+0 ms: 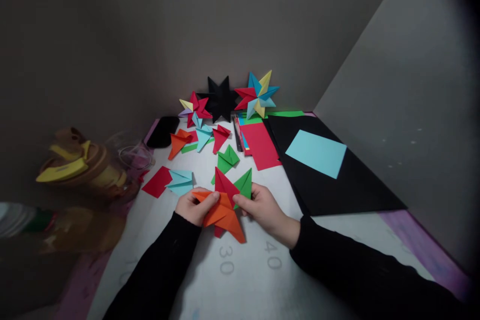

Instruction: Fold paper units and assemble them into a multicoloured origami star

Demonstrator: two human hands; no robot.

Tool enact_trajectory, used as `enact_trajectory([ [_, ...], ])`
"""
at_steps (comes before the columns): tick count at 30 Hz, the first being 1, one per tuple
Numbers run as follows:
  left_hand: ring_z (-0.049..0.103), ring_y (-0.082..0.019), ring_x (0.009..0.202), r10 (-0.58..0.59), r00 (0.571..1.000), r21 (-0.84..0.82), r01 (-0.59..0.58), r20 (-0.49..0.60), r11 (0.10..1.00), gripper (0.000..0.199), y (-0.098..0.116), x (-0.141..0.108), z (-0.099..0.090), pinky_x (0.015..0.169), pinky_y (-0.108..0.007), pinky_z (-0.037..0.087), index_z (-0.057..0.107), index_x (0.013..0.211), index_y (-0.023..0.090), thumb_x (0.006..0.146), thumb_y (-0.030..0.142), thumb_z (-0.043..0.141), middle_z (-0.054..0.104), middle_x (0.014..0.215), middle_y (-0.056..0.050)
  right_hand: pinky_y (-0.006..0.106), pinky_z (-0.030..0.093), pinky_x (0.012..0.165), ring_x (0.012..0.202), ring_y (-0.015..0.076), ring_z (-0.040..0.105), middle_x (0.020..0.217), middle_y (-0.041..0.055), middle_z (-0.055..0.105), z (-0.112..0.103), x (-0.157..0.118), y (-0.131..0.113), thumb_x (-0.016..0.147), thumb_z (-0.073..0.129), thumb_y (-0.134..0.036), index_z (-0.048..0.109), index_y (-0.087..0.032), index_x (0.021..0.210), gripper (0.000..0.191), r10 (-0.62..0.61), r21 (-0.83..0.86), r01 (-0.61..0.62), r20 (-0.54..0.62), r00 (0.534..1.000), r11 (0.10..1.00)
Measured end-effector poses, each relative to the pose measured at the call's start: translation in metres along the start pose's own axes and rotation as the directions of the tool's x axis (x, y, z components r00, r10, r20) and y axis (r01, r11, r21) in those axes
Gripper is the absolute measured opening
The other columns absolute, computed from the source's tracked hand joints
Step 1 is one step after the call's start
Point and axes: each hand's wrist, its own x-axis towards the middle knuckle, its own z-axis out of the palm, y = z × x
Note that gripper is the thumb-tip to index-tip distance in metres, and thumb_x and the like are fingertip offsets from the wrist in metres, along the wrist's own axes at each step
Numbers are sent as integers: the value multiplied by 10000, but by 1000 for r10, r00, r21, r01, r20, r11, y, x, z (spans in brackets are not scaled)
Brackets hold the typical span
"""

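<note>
Between my two hands is a partly joined origami star [225, 205] of folded orange, red and green paper, held over the white mat. My left hand [195, 206] pinches its orange piece, thumb on top. My right hand [262, 208] grips where the green piece [245, 185] meets the red one, thumb in front and the other fingers behind. Just beyond lie a loose folded green piece [227, 159] and a folded light blue piece [180, 182], with a red paper rectangle [156, 182] beside it. Folded orange [180, 141], light blue [203, 136] and red [221, 137] pieces lie farther back.
Three finished paper stars lean at the back wall: a small multicoloured one [195, 110], a black one [221, 100] and a larger multicoloured one [258, 95]. Black sheets [322, 190] bearing a light blue rectangle [317, 153] lie right. A phone [163, 131] and basket [101, 165] are left.
</note>
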Motion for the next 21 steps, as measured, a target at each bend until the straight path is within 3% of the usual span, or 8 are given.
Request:
enact_trajectory([
  [5, 428, -69, 414, 27, 999, 74, -25, -26, 997, 356, 4, -3, -1, 412, -179, 326, 543, 502, 140, 560, 417, 759, 489, 424, 45, 194, 336, 407, 416, 71, 425, 503, -63, 507, 4, -2, 1, 749, 664, -347, 560, -163, 752, 211, 53, 77, -55, 27, 998, 996],
  [9, 418, -71, 408, 22, 999, 58, -19, -47, 998, 354, 3, -6, 3, 410, -184, 319, 544, 496, 145, 561, 424, 752, 482, 415, 48, 273, 477, 655, 723, 148, 599, 836, 26, 657, 10, -4, -1, 709, 705, -293, 609, -178, 993, 321, 12, 185, -23, 60, 998, 983],
  [11, 440, -81, 425, 38, 998, 40, -36, -54, 999, 323, 1, -5, 4, 427, -193, 339, 587, 518, 144, 562, 419, 750, 517, 437, 35, 283, 476, 666, 760, 163, 600, 899, 47, 659, 11, -5, -2, 714, 695, -284, 613, -174, 1008, 325, 27, 182, -32, 31, 999, 983],
  [15, 407, -72, 421, 89, 992, -1, -89, -85, 996, 252, 0, 2, -1, 433, -196, 322, 638, 572, 155, 588, 386, 737, 517, 446, 47, 225, 396, 498, 543, 102, 502, 716, 2, 614, 7, -4, -1, 723, 678, -271, 606, -159, 940, 255, 93, 181, -86, -29, 995, 980],
  [21, 308, -52, 378, 116, 987, 17, -115, -110, 993, 266, 0, 7, -9, 390, -192, 217, 566, 496, 164, 607, 348, 722, 393, 375, 78, 197, 302, 432, 443, 64, 397, 547, -54, 504, 3, -2, -2, 693, 702, -276, 576, -144, 829, 228, 135, 217, -131, -1, 991, 967],
])
